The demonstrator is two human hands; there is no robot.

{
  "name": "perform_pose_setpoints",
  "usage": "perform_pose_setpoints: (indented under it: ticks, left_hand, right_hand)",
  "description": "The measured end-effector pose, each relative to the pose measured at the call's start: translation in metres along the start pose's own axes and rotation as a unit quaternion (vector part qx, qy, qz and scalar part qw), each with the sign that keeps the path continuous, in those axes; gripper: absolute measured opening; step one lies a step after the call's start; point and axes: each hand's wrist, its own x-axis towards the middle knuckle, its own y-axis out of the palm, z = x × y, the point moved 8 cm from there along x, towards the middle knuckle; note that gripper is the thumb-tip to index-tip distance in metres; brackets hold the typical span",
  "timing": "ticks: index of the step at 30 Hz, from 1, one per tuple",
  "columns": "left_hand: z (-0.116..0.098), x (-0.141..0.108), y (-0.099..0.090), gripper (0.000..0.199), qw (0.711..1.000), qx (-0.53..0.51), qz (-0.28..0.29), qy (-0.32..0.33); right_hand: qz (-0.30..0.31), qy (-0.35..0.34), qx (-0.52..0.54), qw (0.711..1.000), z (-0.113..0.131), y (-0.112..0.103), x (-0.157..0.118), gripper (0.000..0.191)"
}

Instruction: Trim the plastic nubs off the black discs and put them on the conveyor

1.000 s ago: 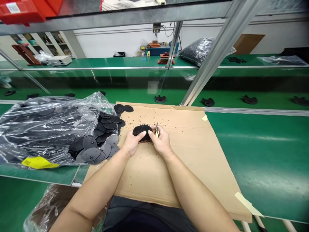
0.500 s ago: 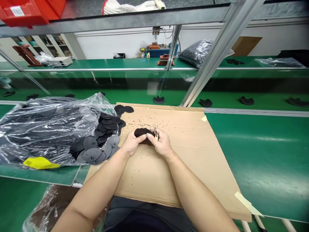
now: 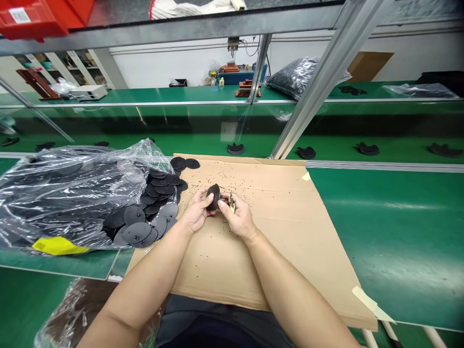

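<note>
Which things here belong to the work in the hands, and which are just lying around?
In use: left hand holding a black disc; right hand holding a small metal tool; loose black discs; cardboard sheet.
Just lying about: yellow label; red bin; distant black bag.

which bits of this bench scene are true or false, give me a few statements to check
1. The left hand holds a black disc. True.
2. The right hand holds a small tool. True.
3. The disc pile lies to the right of the hands. False: it lies to their left.
4. The cardboard has nothing scattered on it. False: black specks are scattered over it.
5. A yellow label shows at the lower edge of the plastic bag. True.
</note>
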Motion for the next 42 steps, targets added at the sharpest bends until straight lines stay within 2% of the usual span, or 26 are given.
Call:
perform_pose_setpoints:
  ticks: [3,8,16,20,25,27,30,32,33,35,37,39,40,42]
  left_hand:
    - [0.002,0.000,0.000,0.046,1.000,0.002,0.006,-0.020]
    - [0.005,-0.002,0.003,0.035,0.999,-0.002,0.039,-0.026]
    - [0.007,-0.002,0.002,0.033,0.999,-0.015,0.042,-0.027]
    - [0.003,0.001,-0.005,0.035,0.999,-0.047,-0.007,-0.006]
    - [-0.009,0.011,-0.016,0.037,0.991,-0.074,-0.113,0.007]
    - [-0.020,0.020,-0.016,0.038,0.989,-0.040,-0.141,0.029]
    - [-0.053,0.048,-0.010,0.042,0.980,0.073,-0.154,0.102]
    - [-0.084,0.072,-0.009,0.043,0.952,0.184,-0.180,0.166]
    - [-0.102,0.084,-0.011,0.042,0.925,0.252,-0.202,0.198]
    - [-0.140,0.106,-0.012,0.040,0.848,0.395,-0.241,0.258]
    - [-0.172,0.127,-0.012,0.036,0.752,0.529,-0.267,0.290]
    - [-0.191,0.149,-0.014,0.041,0.664,0.633,-0.285,0.278]
    - [-0.195,0.160,-0.016,0.046,0.640,0.665,-0.287,0.257]
    - [-0.192,0.182,-0.018,0.054,0.620,0.703,-0.283,0.205]
  right_hand:
    - [-0.001,-0.034,0.008,0.999,0.007,0.001,-0.002,0.023]
    - [-0.036,-0.139,-0.098,0.985,0.025,-0.001,-0.005,0.010]
    - [-0.027,-0.189,-0.152,0.970,0.033,0.002,-0.006,0.013]
    - [-0.054,-0.160,-0.147,0.975,0.024,-0.003,-0.004,0.011]
    - [-0.173,-0.046,-0.073,0.981,-0.005,-0.028,0.000,0.016]
    - [-0.214,-0.020,-0.051,0.975,-0.014,-0.037,0.001,0.018]
    - [-0.240,-0.017,-0.055,0.969,-0.020,-0.044,0.004,0.018]
    - [-0.234,-0.033,-0.082,0.968,-0.017,-0.043,0.007,0.016]
    - [-0.223,-0.046,-0.100,0.969,-0.014,-0.040,0.009,0.014]
    - [-0.191,-0.074,-0.139,0.969,-0.008,-0.033,0.013,0.010]
    - [-0.164,-0.098,-0.167,0.967,-0.002,-0.027,0.016,0.007]
    - [-0.151,-0.112,-0.180,0.966,0.001,-0.024,0.017,0.006]
    - [-0.148,-0.113,-0.184,0.965,0.002,-0.023,0.018,0.006]
    - [-0.146,-0.108,-0.189,0.965,0.001,-0.023,0.019,0.008]
